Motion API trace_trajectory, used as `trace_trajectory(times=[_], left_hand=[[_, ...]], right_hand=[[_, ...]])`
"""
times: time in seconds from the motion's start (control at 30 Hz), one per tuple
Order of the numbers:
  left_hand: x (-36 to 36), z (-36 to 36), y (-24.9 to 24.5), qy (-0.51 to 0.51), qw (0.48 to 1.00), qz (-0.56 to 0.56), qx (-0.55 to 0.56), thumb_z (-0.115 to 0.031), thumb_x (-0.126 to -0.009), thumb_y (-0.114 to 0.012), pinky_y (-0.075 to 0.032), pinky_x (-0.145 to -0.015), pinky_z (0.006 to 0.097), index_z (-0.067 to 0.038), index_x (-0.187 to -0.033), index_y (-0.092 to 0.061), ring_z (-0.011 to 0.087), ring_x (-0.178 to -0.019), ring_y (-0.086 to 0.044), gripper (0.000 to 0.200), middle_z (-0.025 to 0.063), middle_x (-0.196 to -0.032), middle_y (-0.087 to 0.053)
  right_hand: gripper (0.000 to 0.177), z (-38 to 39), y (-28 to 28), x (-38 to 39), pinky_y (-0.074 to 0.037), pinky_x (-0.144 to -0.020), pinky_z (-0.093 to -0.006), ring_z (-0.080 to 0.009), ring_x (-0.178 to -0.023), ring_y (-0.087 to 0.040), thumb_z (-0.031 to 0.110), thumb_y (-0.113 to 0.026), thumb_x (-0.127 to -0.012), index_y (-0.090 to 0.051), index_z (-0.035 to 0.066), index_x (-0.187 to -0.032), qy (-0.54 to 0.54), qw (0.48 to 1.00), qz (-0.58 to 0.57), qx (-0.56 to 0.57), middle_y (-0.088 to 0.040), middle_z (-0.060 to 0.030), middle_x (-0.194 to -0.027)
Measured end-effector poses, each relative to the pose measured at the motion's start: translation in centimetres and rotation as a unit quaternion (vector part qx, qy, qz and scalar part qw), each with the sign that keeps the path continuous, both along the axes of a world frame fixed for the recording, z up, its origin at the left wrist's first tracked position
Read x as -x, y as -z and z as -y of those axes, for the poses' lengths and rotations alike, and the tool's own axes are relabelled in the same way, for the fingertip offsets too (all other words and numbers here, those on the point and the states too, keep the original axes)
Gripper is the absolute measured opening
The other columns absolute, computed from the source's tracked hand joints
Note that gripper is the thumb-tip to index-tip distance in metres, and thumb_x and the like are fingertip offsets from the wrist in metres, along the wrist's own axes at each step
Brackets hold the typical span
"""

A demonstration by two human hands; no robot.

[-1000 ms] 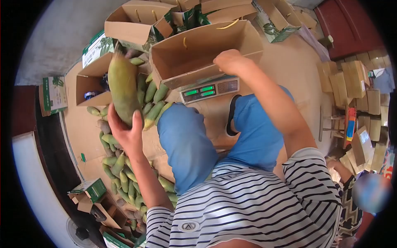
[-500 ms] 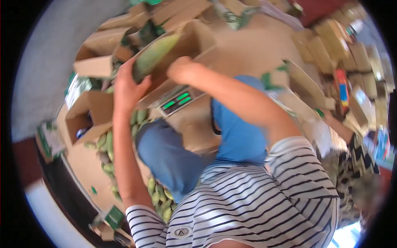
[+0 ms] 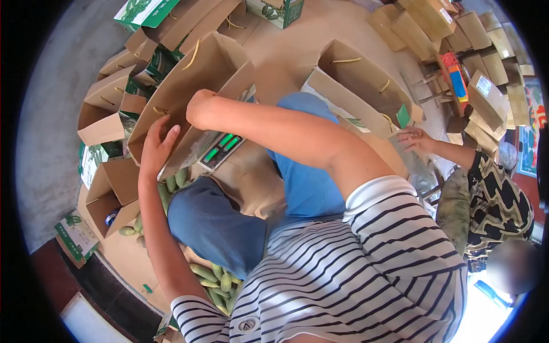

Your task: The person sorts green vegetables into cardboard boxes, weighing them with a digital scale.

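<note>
A tall open cardboard box (image 3: 189, 68) with yellow cord handles stands in front of me, beside a scale (image 3: 223, 150) with green lit digits. My left hand (image 3: 156, 147) lies against the near left end of this box, fingers stretched and thumb apart. Bent at the wrist, my right hand (image 3: 201, 110) reaches over the box's near side with its fingers pointing down inside. Those fingers are hidden, and so is anything they touch. Long green fruits or vegetables (image 3: 216, 280) lie in a pile on the floor by my left leg.
Another open cardboard box (image 3: 360, 86) stands at my right. More boxes (image 3: 103, 114) line the left side, and stacked cartons (image 3: 423, 26) fill the far right. A seated person's hand (image 3: 416, 140) is near the right box. A green-and-white carton (image 3: 277, 12) lies ahead.
The view has shifted and sharpened. A long green shape seen between my hands at the box no longer shows. The other person's hand is now at the right box's edge.
</note>
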State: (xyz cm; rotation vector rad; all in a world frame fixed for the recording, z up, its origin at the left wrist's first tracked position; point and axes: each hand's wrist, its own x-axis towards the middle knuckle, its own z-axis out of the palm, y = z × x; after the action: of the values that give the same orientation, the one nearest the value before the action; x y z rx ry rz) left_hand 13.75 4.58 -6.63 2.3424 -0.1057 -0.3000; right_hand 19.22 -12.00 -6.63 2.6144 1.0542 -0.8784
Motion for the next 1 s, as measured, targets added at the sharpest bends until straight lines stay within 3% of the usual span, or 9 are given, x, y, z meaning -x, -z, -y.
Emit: trace_trajectory(times=[0.13,0.2,0.23,0.27,0.47,0.6,0.7,1.0], left_hand=[[2.9,-0.6,-1.2,-0.015,0.998,-0.035,0.041,-0.024,-0.089,-0.056,-0.041,-0.088,0.0283,0.003,-0.118,-0.05,0.0159,-0.102,-0.053,0.04,0.0136,-0.111,-0.057],[4.9,-0.8,-2.0,-0.044,0.997,0.016,0.061,-0.024,-0.089,-0.056,-0.04,-0.09,0.0287,0.004,-0.117,-0.051,0.0175,-0.103,-0.053,0.04,0.0142,-0.11,-0.057],[5.6,-1.9,-1.6,-0.029,0.997,0.072,0.012,-0.024,-0.089,-0.056,-0.039,-0.091,0.0291,0.004,-0.117,-0.051,0.0191,-0.104,-0.053,0.04,0.0145,-0.112,-0.057],[6.7,-2.2,-2.0,-0.057,0.996,0.062,-0.028,-0.023,-0.089,-0.056,-0.039,-0.092,0.0304,0.004,-0.117,-0.051,0.0208,-0.106,-0.052,0.039,0.0149,-0.115,-0.055],[13.9,-0.5,-6.1,-0.13,0.989,0.061,0.036,-0.022,-0.092,-0.051,-0.036,-0.095,0.0322,0.003,-0.119,-0.051,0.0218,-0.108,-0.051,0.037,0.015,-0.117,-0.054],[17.2,2.6,-9.0,-0.124,0.991,0.032,0.031,-0.02,-0.09,-0.052,-0.036,-0.096,0.0351,0.002,-0.116,-0.052,0.0255,-0.11,-0.05,0.034,0.0158,-0.118,-0.054],[17.4,5.5,-9.3,-0.033,0.982,0.114,-0.146,-0.017,-0.087,-0.055,-0.036,-0.095,0.0373,0.002,-0.112,-0.054,0.0298,-0.109,-0.05,0.032,0.0172,-0.116,-0.054],[17.7,5.4,-9.1,-0.052,0.986,0.119,-0.101,-0.013,-0.084,-0.058,-0.036,-0.094,0.0376,0.002,-0.106,-0.056,0.031,-0.106,-0.051,0.027,0.0169,-0.11,-0.056]], right_hand=[[0.031,-1.0,1.2,0.2,-0.051,-0.068,-0.0495,-0.0264,-0.086,-0.063,0.019,-0.067,-0.073,-0.067,0.014,-0.104,0.019,1.0,0.0,-0.011,-0.066,-0.0052,-0.1],[0.033,-2.3,3.2,-0.1,-0.05,-0.068,-0.0504,-0.0266,-0.087,-0.063,0.02,-0.068,-0.073,-0.067,0.014,-0.105,0.016,1.0,0.012,-0.004,-0.065,-0.0056,-0.101],[0.035,-1.6,1.9,0.3,-0.05,-0.07,-0.051,-0.0277,-0.088,-0.063,0.021,-0.069,-0.072,-0.066,0.014,-0.106,0.023,0.999,0.007,-0.021,-0.065,-0.0056,-0.103],[0.032,-1.3,1.8,0.4,-0.051,-0.069,-0.0505,-0.028,-0.088,-0.063,0.02,-0.068,-0.071,-0.067,0.014,-0.103,0.013,1.0,0.006,-0.019,-0.066,-0.0058,-0.1],[0.031,-0.2,0.2,0.7,-0.051,-0.065,-0.0492,-0.0285,-0.084,-0.064,0.019,-0.069,-0.068,-0.069,0.015,-0.098,-0.007,1.0,0.002,-0.013,-0.067,-0.0056,-0.094],[0.038,-0.5,0.7,0.5,-0.05,-0.066,-0.0512,-0.0293,-0.088,-0.061,0.021,-0.071,-0.068,-0.066,0.015,-0.105,-0.008,1.0,-0.007,-0.008,-0.065,-0.0056,-0.101],[0.039,-0.9,1.0,0.1,-0.049,-0.065,-0.0502,-0.0287,-0.088,-0.061,0.021,-0.071,-0.067,-0.067,0.015,-0.104,-0.006,1.0,-0.011,0.004,-0.065,-0.0053,-0.1],[0.029,-1.4,0.2,-0.1,-0.051,-0.063,-0.0465,-0.028,-0.084,-0.064,0.021,-0.069,-0.07,-0.069,0.015,-0.098,0.033,0.999,-0.013,-0.027,-0.067,-0.0042,-0.094]])
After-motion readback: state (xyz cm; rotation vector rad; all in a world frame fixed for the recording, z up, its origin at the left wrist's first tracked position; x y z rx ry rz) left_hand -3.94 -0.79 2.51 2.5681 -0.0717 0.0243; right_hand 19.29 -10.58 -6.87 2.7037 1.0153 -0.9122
